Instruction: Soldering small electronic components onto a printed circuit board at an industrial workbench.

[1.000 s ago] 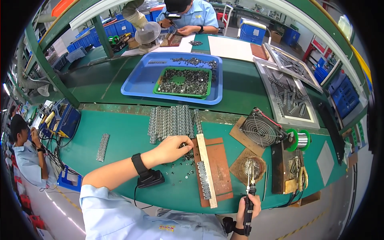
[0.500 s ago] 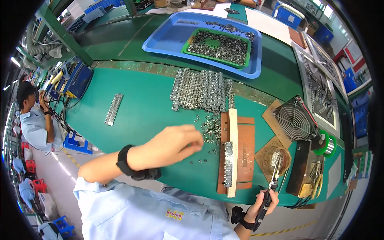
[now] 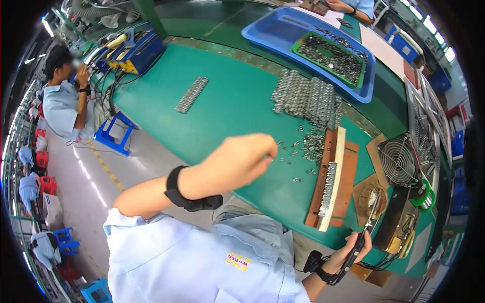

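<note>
My left hand [image 3: 235, 164] hovers above the green mat, just left of a scatter of small metal parts [image 3: 313, 145]. Its fingers are closed in a pinch; whatever they hold, if anything, is too small to make out. At the lower right, my right hand [image 3: 348, 252] is closed around the black handle of a soldering iron [image 3: 359, 245]. The iron's metal tip reaches to a round dish [image 3: 379, 202] with shiny, silvery contents. Between the hands stands a brown fixture with a pale wooden bar [image 3: 334, 177]; a row of metal parts [image 3: 328, 189] lies along it.
Metal strips [image 3: 305, 98] lie packed together at the mat's far side, and one strip [image 3: 192, 94] lies apart at left. Behind them, a blue tray [image 3: 262, 38] holds a green tray of parts. A fan [image 3: 398, 159] and solder spool [image 3: 428, 197] stand at right. Co-workers sit nearby.
The view has turned left, so the bench things appear further right. My left hand's fingers have drawn together into a pinch. My right hand keeps its hold on the soldering iron.
</note>
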`<action>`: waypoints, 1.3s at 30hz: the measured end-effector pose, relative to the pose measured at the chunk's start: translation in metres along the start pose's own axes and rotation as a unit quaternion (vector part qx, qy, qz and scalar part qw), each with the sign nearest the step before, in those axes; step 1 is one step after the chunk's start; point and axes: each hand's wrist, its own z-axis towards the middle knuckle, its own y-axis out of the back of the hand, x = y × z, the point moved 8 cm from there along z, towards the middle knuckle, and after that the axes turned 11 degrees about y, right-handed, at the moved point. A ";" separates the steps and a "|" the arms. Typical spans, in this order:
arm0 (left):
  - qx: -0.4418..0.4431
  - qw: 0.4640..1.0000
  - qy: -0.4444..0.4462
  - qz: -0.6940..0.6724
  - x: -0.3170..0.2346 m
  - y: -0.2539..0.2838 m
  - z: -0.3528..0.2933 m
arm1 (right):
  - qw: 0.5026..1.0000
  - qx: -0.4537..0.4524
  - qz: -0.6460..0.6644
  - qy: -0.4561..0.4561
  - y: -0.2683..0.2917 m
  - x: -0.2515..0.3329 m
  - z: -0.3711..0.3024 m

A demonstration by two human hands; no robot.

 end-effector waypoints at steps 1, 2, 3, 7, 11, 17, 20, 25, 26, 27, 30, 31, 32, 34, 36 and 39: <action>-0.047 0.999 0.008 -0.012 0.000 0.022 -0.010 | 1.000 -0.005 0.000 -0.004 0.001 0.001 0.000; -0.052 0.999 0.011 -0.010 0.000 0.037 -0.021 | 1.000 -0.012 0.000 -0.007 0.001 0.002 -0.001; -0.093 0.995 0.024 -0.014 0.002 0.057 -0.035 | 1.000 -0.020 0.001 -0.010 0.003 0.002 -0.001; -0.261 0.959 0.083 -0.074 0.032 0.112 -0.110 | 1.000 -0.004 -0.001 -0.010 0.001 0.004 0.000; -0.336 0.915 0.130 -0.182 0.061 0.135 -0.190 | 0.999 -0.017 -0.027 0.020 0.006 0.018 -0.003; -0.388 0.878 0.141 -0.241 0.104 0.130 -0.246 | 0.990 -0.053 -0.041 0.121 0.000 0.012 -0.001; -0.370 0.867 0.148 -0.299 0.126 0.123 -0.244 | 0.982 -0.077 -0.046 0.166 0.000 0.032 -0.011; -0.314 0.883 0.113 -0.329 0.159 0.094 -0.196 | 0.980 -0.087 -0.082 0.158 0.020 0.071 -0.030; -0.303 0.885 0.103 -0.338 0.161 0.090 -0.186 | 0.980 -0.088 -0.081 0.161 0.026 0.081 -0.036; -0.300 0.895 0.114 -0.309 0.162 0.085 -0.176 | 0.979 -0.089 -0.079 0.165 0.031 0.089 -0.041; -0.276 0.918 0.108 -0.265 0.155 0.061 -0.138 | 0.980 -0.094 -0.045 0.170 0.037 0.106 -0.050; -0.292 0.921 0.071 -0.249 0.151 0.053 -0.128 | 0.977 -0.110 -0.059 0.173 0.044 0.111 -0.053; -0.313 0.921 0.036 -0.229 0.146 0.052 -0.122 | 0.978 -0.111 -0.052 0.166 0.046 0.114 -0.056; -0.330 0.919 -0.006 -0.215 0.140 0.045 -0.107 | 0.982 -0.109 -0.035 0.152 0.049 0.119 -0.058; -0.368 0.916 -0.004 -0.160 0.133 0.042 -0.100 | 0.980 -0.119 -0.030 0.154 0.052 0.122 -0.061; -0.393 0.912 0.001 -0.116 0.133 0.037 -0.100 | 0.979 -0.127 -0.004 0.162 0.052 0.125 -0.064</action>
